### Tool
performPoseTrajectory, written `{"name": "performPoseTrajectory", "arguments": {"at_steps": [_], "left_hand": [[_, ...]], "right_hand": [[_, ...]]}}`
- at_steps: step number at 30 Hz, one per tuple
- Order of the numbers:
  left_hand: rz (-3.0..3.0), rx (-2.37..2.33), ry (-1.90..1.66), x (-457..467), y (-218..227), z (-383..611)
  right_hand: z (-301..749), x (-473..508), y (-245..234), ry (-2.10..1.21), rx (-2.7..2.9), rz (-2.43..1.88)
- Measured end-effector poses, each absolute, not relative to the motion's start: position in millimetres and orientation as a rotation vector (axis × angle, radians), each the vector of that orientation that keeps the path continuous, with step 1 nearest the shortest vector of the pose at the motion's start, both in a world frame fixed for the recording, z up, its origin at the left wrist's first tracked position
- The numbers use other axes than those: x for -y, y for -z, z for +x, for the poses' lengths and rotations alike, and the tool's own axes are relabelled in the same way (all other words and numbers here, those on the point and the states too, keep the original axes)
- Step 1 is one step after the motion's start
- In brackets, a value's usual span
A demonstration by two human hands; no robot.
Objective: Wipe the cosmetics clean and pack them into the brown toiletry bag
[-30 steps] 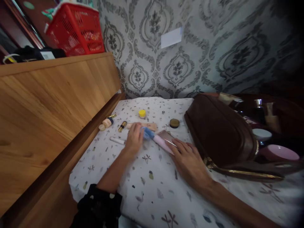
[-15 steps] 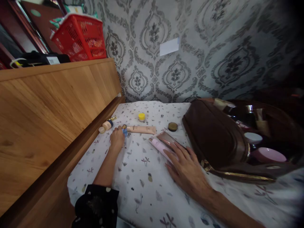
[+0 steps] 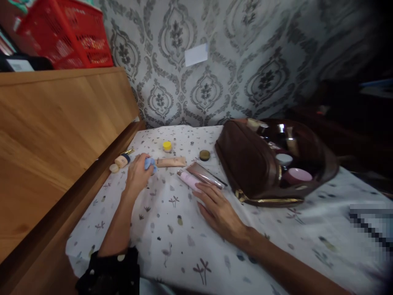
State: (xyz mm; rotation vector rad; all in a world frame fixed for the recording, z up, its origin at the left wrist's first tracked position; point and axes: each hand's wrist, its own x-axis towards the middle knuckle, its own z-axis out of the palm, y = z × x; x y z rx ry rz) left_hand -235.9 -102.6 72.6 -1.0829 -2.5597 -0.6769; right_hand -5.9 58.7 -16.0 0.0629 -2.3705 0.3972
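Observation:
My left hand (image 3: 137,176) is closed round a small blue cloth (image 3: 150,164) and rests on the white patterned sheet (image 3: 184,241). A beige tube (image 3: 171,162) lies just right of the cloth. My right hand (image 3: 218,209) lies flat with fingers spread, its fingertips touching a pink tube (image 3: 188,179) that sits beside a rose-gold tube (image 3: 204,175). A small cream bottle with a dark band (image 3: 120,162) lies left of my left hand.
A yellow-lidded jar (image 3: 167,146) and a dark round pot (image 3: 204,155) sit farther back. An open brown cosmetics bag (image 3: 248,164) holding jars and bottles lies at the right. A wooden headboard (image 3: 55,135) runs along the left, with a red basket (image 3: 66,35) above it.
My left hand moved left with the blue cloth, away from the pink tube, then drew back a little. The small gold tube and white pencil near it are no longer visible. The camera swung right.

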Motion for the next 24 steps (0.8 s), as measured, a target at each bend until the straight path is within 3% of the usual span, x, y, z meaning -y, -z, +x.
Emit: {"name": "performPoseTrajectory", "arguments": {"at_steps": [10, 24], "left_hand": [[-2.046, 2.422, 1.179, 77.0, -74.3, -142.1], [-1.748, 2.588, 1.690, 61.9, -45.0, -126.0]], "right_hand": [[-3.8, -54.9, 14.9, -1.093, 2.369, -0.090], [-5.0, -62.5, 17.7, -1.166, 2.321, -0.063]]}}
